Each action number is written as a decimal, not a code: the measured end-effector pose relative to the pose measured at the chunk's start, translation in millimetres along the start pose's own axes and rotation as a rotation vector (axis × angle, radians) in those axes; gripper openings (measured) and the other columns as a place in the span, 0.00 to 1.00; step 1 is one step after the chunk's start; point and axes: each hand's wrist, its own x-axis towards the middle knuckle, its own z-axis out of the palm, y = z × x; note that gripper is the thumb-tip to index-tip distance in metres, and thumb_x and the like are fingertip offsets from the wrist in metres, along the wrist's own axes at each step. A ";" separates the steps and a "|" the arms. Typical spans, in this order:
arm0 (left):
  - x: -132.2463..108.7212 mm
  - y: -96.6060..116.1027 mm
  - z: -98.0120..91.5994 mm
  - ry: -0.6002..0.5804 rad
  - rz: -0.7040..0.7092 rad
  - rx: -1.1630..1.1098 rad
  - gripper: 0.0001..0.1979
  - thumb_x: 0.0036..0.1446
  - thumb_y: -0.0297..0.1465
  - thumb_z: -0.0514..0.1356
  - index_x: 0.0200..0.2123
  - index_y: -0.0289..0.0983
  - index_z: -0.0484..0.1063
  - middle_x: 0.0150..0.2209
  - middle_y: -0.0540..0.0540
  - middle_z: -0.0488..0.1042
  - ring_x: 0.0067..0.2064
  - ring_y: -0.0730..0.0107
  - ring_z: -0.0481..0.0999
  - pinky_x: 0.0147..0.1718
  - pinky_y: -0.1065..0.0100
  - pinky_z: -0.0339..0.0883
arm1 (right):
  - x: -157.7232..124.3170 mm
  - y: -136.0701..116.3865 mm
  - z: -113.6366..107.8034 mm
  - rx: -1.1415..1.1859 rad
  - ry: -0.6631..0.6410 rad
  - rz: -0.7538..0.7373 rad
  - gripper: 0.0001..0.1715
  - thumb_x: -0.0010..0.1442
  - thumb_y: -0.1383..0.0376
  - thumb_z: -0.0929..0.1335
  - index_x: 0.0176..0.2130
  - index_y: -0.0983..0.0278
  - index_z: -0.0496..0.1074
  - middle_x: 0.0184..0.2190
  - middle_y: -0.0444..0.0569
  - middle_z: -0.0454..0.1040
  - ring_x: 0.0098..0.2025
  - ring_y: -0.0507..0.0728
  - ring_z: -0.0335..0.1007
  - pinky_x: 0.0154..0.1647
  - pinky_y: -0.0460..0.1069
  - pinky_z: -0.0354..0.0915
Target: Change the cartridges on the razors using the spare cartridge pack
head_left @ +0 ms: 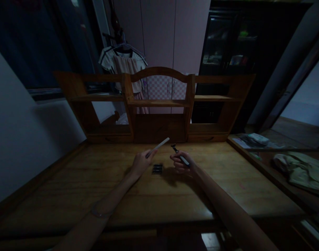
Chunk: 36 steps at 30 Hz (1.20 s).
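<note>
My left hand [144, 161] is closed around a slim pale stick [161, 143], whose light end points up and to the right. Its darker lower end runs into my fingers, and I cannot make out its exact kind. In my right hand [184, 162] is what looks like a razor [185, 160], with a grey-and-dark handle and a small dark head tilted up to the left. Both hands are held over the desk, a short way apart. Between them, on the wood, lies a small dark pack with several bars [157, 168], which neither hand touches.
The wooden desk [117, 198] has a shelf unit [159, 103] along its back. Clothes [124, 64] hang behind it, before a pink wardrobe [159, 35]. To the right, past the desk's raised edge, lie a plastic bag [256, 139] and a crumpled pale cloth [303, 170]. The room is dim.
</note>
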 end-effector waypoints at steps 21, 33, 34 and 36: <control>-4.0 13.4 4.7 -0.088 0.031 -0.006 0.24 0.58 0.48 0.48 0.28 0.34 0.72 0.22 0.49 0.68 0.24 0.74 0.62 0.25 0.72 0.50 | -1.7 -0.7 6.6 -0.018 0.050 -0.075 0.13 0.57 0.60 0.59 0.24 0.61 0.51 0.08 0.33 0.53 0.07 0.47 0.41 0.11 0.44 0.48; -6.6 11.9 8.1 -0.088 0.058 0.083 0.25 0.58 0.48 0.48 0.28 0.35 0.73 0.23 0.48 0.70 0.24 0.74 0.63 0.25 0.72 0.49 | 1.9 0.8 4.7 -0.022 0.053 -0.069 0.13 0.56 0.61 0.59 0.24 0.61 0.50 0.08 0.34 0.55 0.07 0.47 0.43 0.11 0.44 0.48; -6.6 11.1 8.9 -0.084 0.044 0.097 0.25 0.58 0.49 0.48 0.28 0.36 0.73 0.23 0.48 0.71 0.24 0.74 0.64 0.25 0.72 0.49 | 2.0 0.9 4.8 -0.024 0.049 -0.070 0.13 0.56 0.61 0.59 0.24 0.61 0.50 0.08 0.34 0.55 0.07 0.47 0.43 0.11 0.44 0.47; -5.6 8.5 9.5 -0.062 0.009 0.119 0.24 0.58 0.49 0.48 0.30 0.36 0.74 0.25 0.47 0.72 0.25 0.73 0.65 0.26 0.71 0.48 | 2.1 1.1 4.9 -0.035 0.048 -0.072 0.13 0.56 0.60 0.59 0.24 0.61 0.51 0.08 0.34 0.56 0.07 0.48 0.44 0.10 0.44 0.47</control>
